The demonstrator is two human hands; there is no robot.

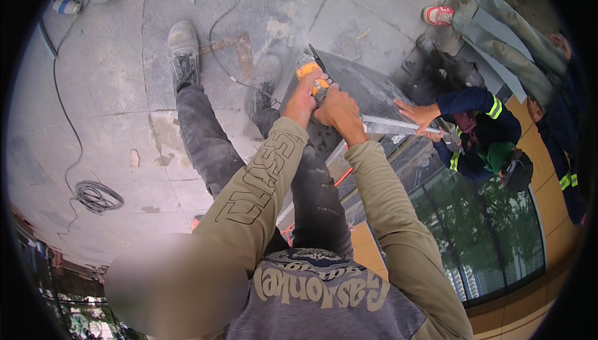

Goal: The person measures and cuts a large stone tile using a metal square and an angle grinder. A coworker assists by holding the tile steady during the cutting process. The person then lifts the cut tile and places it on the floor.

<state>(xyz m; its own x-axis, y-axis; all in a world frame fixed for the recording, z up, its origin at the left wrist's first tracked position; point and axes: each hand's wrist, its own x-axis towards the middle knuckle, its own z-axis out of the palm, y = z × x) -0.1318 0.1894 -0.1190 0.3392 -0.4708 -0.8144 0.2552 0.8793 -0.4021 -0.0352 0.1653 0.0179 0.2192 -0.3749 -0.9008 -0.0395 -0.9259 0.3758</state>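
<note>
In the head view I hold an orange angle grinder (pixel 308 68) with both hands. My left hand (pixel 301 96) is closed around its orange body, and beside it my right hand (pixel 340 111) wraps the darker part. The thin dark disc (pixel 316 57) stands at the edge of a large dark grey slab (pixel 367 85); whether it touches the slab I cannot tell. Pale dust covers the slab's surface. At its right, a co-worker in a navy sleeve with reflective bands rests one hand (pixel 416 113) on the slab, the other near its lower corner.
A power cord (pixel 232 13) runs across the grey paved floor (pixel 112 78), with a coiled cable (pixel 98 197) at left. Near my shoes (pixel 183 44) lies a rusty metal angle (pixel 243 53). Another person's red shoe (pixel 438 15) stands at upper right. A glass panel (pixel 479 234) is lower right.
</note>
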